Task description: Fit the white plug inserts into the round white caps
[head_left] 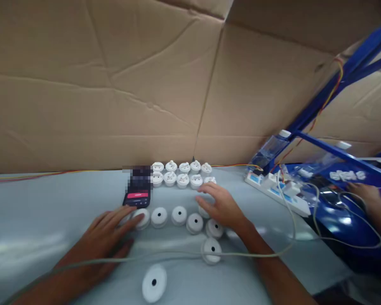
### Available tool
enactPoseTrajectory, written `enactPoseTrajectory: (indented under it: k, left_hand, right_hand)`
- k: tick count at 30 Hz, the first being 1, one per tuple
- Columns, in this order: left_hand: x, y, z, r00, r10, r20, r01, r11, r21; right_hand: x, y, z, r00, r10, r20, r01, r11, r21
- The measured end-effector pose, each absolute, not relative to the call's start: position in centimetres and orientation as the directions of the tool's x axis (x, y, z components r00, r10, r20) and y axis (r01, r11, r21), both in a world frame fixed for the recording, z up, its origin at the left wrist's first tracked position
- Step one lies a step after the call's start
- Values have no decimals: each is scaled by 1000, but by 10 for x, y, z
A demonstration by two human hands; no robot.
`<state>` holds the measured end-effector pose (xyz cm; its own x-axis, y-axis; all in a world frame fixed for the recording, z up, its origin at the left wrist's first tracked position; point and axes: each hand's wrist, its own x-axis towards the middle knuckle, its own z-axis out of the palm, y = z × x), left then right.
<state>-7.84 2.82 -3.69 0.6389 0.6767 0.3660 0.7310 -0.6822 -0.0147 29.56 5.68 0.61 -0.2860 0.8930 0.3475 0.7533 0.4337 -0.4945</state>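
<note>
My left hand [109,237] is low over the grey table with its fingers stretched out. Its fingertips lie at a white round piece [142,220] at the left end of a loose row. Another piece beside it is partly hidden under the fingers. My right hand [224,205] is open, thumb and fingers apart, above a white round piece [203,212] that it partly covers. More such pieces, each with a dark central hole, lie between the hands, among them one piece [179,216] in the middle. A single disc [154,283] is nearer to me.
Several white cups with small parts [183,181] stand in two rows at the back. A phone [138,190] lies left of them. A pale cable [241,255] crosses the foreground. On the right are a power strip [276,192], a bottle [269,148] and another person's hand [366,195].
</note>
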Motion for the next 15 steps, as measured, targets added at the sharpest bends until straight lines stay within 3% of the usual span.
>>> enactPoseTrajectory:
  k: [3, 7, 11, 15]
  left_hand:
    - [-78, 28, -37, 646, 650, 399, 720, -693, -36]
    - [-77, 26, -33, 636, 666, 391, 736, -675, -47]
    - [-75, 24, -26, 605, 690, 397, 760, -650, -28]
    - [-72, 24, -20, 601, 666, 442, 757, -652, -46]
  right_hand:
    - [301, 67, -2, -164, 846, 507, 757, 438, -485]
    - [310, 75, -5, -70, 809, 584, 770, 416, -484]
    - [314, 77, -3, -59, 813, 580, 777, 402, -485]
    - [313, 71, 0, -134, 870, 475, 787, 384, -482]
